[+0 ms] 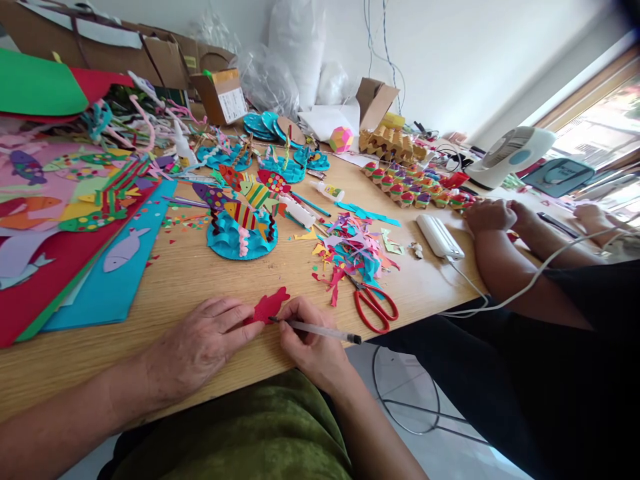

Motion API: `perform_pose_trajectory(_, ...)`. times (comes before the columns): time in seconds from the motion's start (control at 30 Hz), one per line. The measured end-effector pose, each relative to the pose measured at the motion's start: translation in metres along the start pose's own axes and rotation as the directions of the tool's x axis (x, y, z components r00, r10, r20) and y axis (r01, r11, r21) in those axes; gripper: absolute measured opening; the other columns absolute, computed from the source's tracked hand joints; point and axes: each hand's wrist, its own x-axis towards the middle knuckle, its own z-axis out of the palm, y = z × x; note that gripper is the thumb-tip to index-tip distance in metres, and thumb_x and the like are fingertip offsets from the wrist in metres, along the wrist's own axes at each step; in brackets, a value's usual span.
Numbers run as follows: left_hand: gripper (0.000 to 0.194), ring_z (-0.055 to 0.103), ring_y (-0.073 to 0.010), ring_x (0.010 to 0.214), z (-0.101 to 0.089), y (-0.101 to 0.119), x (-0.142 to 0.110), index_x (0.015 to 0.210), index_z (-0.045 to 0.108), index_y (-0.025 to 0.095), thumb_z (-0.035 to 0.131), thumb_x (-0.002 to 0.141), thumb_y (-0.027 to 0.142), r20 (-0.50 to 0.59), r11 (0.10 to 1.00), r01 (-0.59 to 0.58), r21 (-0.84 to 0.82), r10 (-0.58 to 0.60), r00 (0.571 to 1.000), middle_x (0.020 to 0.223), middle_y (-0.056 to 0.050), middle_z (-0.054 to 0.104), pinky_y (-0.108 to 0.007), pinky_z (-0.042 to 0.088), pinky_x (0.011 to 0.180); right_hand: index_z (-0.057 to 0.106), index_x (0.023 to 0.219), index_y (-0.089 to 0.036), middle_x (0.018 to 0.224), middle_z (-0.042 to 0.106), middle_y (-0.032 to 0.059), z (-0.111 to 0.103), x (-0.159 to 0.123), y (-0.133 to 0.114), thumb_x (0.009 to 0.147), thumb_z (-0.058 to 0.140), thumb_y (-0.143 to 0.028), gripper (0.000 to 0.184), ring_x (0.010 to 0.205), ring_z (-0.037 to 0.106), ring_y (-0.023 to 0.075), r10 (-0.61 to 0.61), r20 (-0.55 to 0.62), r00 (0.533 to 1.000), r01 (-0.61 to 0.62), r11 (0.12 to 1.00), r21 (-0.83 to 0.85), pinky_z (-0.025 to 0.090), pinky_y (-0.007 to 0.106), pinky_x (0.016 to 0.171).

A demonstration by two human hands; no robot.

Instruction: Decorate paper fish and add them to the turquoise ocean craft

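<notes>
A red paper fish (267, 305) lies on the wooden table near its front edge. My left hand (203, 340) rests flat with its fingers stretched out, and its fingertips press on the left end of the fish. In my right hand (310, 343) is a pen (325, 329) with a clear barrel and a dark end. Its tip touches the lower part of the fish. Red-handled scissors (377, 308) lie just right of my right hand. Behind the fish stands a blue scalloped paper base (225, 245) with striped and spotted paper fish on it.
Paper scraps (357, 243) are heaped beyond the scissors. Coloured sheets (107, 280) with a lilac fish (126, 251) cover the left side. A white power bank (440, 237) with a cable lies to the right, near another person's arms (500, 253). Painted egg cartons (413, 183) stand behind.
</notes>
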Motion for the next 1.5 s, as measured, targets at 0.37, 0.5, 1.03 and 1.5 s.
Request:
perform_pose_trajectory(0.37,0.039,0.047,-0.0230,0.102,0.0009,0.0028,0.0013,0.121,0.053,0.021,0.037,0.088,0.009,0.000,1.000,0.017,0.008,-0.017,1.000,0.109,-0.007,0.057,-0.039,0.041,0.090,0.052,0.074,-0.019,0.063,0.053,-0.0024,0.0000,0.0004,-0.0006,0.072,0.047,-0.011,0.009,0.055,0.047,0.0102,-0.025,0.014,1.000,0.025,1.000,-0.015,0.037,0.021,0.055)
perform_pose_trajectory(0.5,0.037,0.047,-0.0227,0.102,0.0034,0.0023,0.0003,0.121,0.053,0.021,0.036,0.089,0.010,-0.003,1.000,0.020,0.014,-0.019,1.000,0.109,-0.007,0.057,-0.039,0.042,0.089,0.051,0.073,-0.019,0.063,0.053,-0.0024,0.0003,-0.0001,-0.0006,0.072,0.047,-0.012,0.009,0.055,0.047,0.0104,-0.021,0.009,1.000,0.021,1.000,-0.016,0.037,0.021,0.054)
perform_pose_trajectory(1.03,0.038,0.047,-0.0224,0.101,-0.0015,0.0043,0.0037,0.117,0.054,0.019,0.034,0.088,0.006,0.004,0.999,0.007,0.035,-0.007,1.000,0.107,-0.007,0.056,-0.038,0.040,0.090,0.050,0.072,-0.019,0.061,0.051,-0.0037,0.0006,-0.0004,0.0020,0.070,0.046,-0.010,0.010,0.052,0.044,0.0094,-0.009,0.003,1.000,0.009,1.000,-0.017,0.034,0.021,0.052)
perform_pose_trajectory(1.5,0.033,0.048,-0.0229,0.099,0.0020,0.0057,0.0052,0.119,0.055,0.021,0.033,0.095,0.017,0.012,0.999,0.045,0.029,-0.046,0.999,0.106,-0.007,0.057,-0.040,0.042,0.086,0.049,0.071,-0.020,0.060,0.051,-0.0039,0.0004,-0.0002,0.0028,0.071,0.046,-0.012,0.008,0.053,0.044,0.0098,-0.003,-0.035,0.999,0.002,1.000,-0.010,0.034,0.021,0.052)
